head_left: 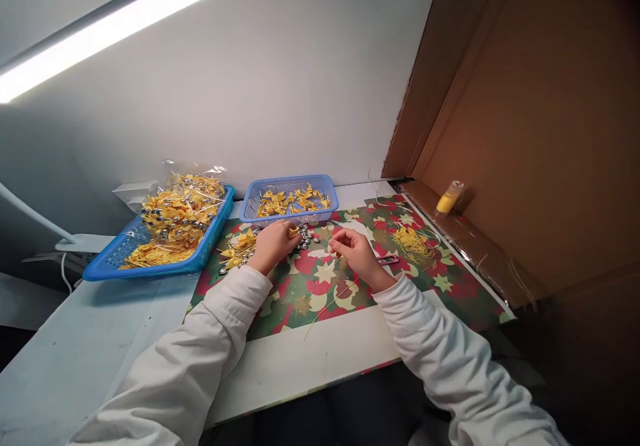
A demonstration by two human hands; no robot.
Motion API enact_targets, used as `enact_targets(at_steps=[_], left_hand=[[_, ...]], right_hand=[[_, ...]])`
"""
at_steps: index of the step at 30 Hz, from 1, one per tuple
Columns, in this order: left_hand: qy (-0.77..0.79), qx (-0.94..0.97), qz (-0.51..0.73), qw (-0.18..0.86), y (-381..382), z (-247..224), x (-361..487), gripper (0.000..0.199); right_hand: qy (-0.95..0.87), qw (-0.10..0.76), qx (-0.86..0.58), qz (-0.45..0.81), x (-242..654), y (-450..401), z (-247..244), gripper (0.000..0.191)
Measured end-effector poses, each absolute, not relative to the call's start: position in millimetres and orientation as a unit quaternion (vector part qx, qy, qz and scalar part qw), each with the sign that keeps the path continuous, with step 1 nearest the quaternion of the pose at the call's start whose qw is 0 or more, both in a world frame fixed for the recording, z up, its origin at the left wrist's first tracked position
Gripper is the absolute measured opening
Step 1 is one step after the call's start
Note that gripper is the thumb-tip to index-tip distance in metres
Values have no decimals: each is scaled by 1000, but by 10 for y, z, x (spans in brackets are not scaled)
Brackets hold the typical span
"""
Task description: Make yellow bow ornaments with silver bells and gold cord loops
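Observation:
My left hand [274, 243] is closed beside a pile of silvery beads [306, 238], its fingers pinched on a small yellow piece. To its right my right hand [354, 253] has thumb and forefinger pressed together; a thin pale yellow strand [327, 306] hangs below it toward the mat's front edge. What the right fingertips hold is too small to make out. Yellow ribbon pieces with stems [239, 249] lie left of my left hand. Under both hands is a camouflage-patterned mat [300, 283]. A small pink-edged tool [388, 259] lies partly behind my right hand.
A blue basket [100, 266] at left holds yellow pieces and a clear bag [183, 199]. Behind my hands, another blue basket [289, 218] holds yellow pieces. Yellow thread clippings [414, 243] lie at right. A yellow-filled bottle [450, 198] stands on the cardboard ledge [480, 249].

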State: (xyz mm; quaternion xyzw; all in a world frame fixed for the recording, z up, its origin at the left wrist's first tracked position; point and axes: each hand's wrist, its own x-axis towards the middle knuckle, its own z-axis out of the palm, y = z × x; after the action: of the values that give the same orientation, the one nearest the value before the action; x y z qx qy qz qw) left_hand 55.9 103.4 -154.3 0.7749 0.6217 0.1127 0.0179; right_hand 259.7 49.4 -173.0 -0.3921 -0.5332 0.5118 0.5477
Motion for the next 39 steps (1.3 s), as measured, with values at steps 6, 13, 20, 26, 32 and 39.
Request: enact_targets(at_steps=[6,13,20,26,32,39], left_hand=[[631,750,188,56,1078,-1561,598,20],[556,720,353,220,649,-1314,614,39],[484,590,456,458,65,-1284,612,31],[485,493,553,464,38,-1558,638,39],[438,544,590,405,13,-1649,617,10],[395,715,508,273,-53,-1641,554,12]], right_hand=[[-509,546,-395,535,2580,480,-1718,30],[-477,551,-370,577,2546,390,-1678,34],[-472,527,-292,644,2453,200,-1608,32],[-514,549,-298,587,2340,101,-1707,21],[-389,483,-308,722,2299,14,-1694,30],[-379,500,-342,700,2304,52,-1723,35]])
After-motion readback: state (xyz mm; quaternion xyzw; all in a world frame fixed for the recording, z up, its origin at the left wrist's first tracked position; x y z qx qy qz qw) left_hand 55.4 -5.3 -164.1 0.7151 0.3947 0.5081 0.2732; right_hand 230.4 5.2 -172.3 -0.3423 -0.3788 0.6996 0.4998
